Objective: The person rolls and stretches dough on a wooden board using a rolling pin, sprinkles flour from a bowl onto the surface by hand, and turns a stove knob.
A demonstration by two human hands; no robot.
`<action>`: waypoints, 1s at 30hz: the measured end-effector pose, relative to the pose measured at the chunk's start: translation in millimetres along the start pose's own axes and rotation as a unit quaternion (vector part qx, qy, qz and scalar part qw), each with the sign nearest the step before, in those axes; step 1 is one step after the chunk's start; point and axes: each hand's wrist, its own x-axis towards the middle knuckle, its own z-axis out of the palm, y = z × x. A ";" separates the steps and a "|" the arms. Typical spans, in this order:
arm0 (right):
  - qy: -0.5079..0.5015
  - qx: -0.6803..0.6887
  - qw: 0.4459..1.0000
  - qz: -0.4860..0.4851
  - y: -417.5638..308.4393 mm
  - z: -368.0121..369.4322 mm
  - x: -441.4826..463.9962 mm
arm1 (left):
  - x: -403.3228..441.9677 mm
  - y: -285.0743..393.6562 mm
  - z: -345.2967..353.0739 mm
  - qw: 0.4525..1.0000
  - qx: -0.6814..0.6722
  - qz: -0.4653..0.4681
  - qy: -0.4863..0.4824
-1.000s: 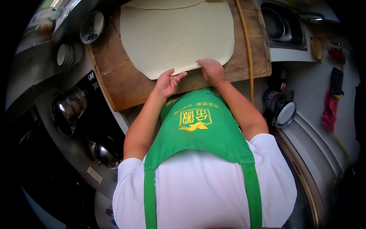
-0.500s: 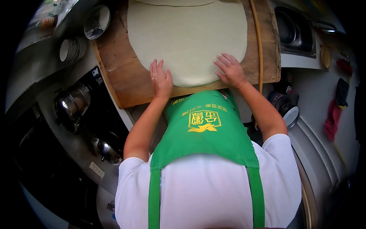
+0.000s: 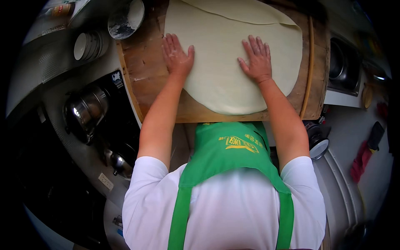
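Observation:
A large, pale sheet of dough [image 3: 225,62] lies on a wooden board [image 3: 143,71], with a fold line running across its far part. My left hand [image 3: 178,56] rests at the dough's left edge, fingers spread and palm down, holding nothing. Flat on the dough's right half is my right hand [image 3: 256,60], its fingers also apart and nothing in it. A long thin wooden stick [image 3: 309,71] lies along the board's right side, beside the dough.
A bowl with white powder [image 3: 126,19] stands at the board's far left. Stacked bowls [image 3: 88,45] are further left, above a metal pot [image 3: 89,109]. A sink [image 3: 343,64] is on the right. Red and black cloth items hang at the far right.
Both hands have gone from the dough's near edge to further up on it, with fingers now spread flat. The near edge, lifted at first, lies down. The view has shifted.

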 end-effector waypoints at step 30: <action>-0.094 0.054 0.992 -0.060 -30.4 -6.4 -223.2 | -197.0 23.7 1.8 0.985 0.108 0.069 -0.119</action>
